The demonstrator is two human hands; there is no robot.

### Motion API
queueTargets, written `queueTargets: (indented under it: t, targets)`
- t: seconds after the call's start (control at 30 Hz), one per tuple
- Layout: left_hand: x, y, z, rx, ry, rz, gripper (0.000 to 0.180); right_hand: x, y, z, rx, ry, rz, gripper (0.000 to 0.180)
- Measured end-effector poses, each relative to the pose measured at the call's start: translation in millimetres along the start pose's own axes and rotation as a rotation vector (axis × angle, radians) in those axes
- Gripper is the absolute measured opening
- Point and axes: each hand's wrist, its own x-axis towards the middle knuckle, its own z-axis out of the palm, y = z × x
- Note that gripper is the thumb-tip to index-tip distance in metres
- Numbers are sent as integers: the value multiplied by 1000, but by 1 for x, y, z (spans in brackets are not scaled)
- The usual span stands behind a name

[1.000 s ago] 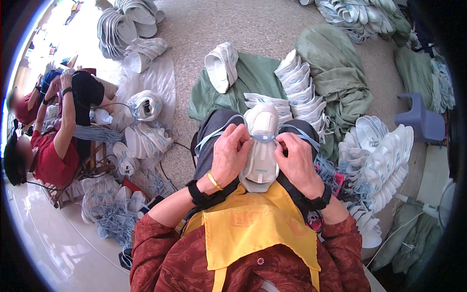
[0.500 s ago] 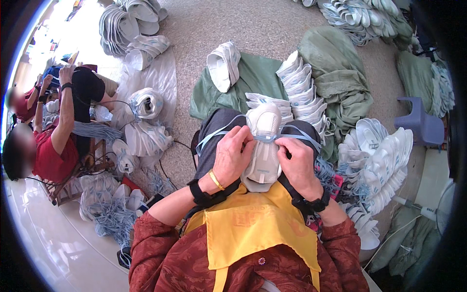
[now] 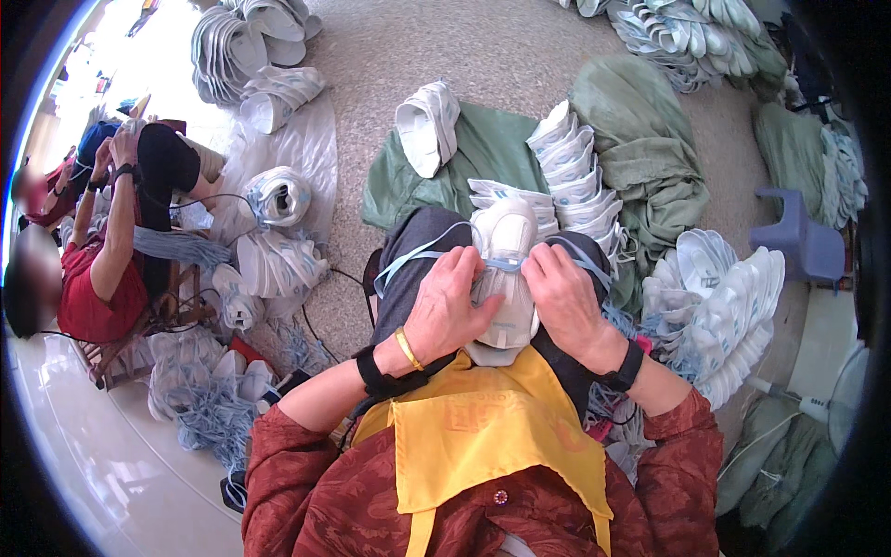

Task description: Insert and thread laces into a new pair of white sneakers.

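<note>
A white shoe upper (image 3: 511, 223) rests on my lap with its toe pointing away from me. Pale blue shoelace (image 3: 408, 261) crosses it at the lowest eyelets, and its two loose ends trail over my thighs. My left hand (image 3: 445, 302) grips the upper's left edge; its fingertips are beside the lace and its thumb lies across the tongue. On the other edge, my right hand (image 3: 568, 302) pinches the lace where it meets the upper. The exact hold under both sets of fingertips is partly hidden.
Stacked white uppers (image 3: 577, 172) stand beyond my knees on green cloth (image 3: 492, 139). More stacks (image 3: 733, 306) are at the right, near a blue-grey stool (image 3: 798, 237). At the left sit a co-worker in red (image 3: 102, 288), lace bundles (image 3: 218, 422) and further uppers (image 3: 283, 265).
My left thumb has moved from the edge down onto the tongue. My right hand has shifted slightly forward and closer to the upper, its fingers now over the edge. The lace lies flatter across.
</note>
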Motion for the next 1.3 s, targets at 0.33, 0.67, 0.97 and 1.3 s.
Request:
queueTargets:
  t: [0.33, 0.67, 0.97, 1.3]
  targets:
    - [-4, -4, 7, 77, -7, 46, 28, 2, -21, -4, 402, 130, -23, 7]
    - [-5, -6, 14, 108, -14, 89, 22, 12, -32, 23, 444, 78, 263, 8]
    - [-5, -11, 16, 10, 17, 82, 22, 16, -37, 30, 296, 77, 286, 9]
    - [-2, -12, 13, -35, 44, 101, 24, 18, -33, 31, 355, 160, 255, 13]
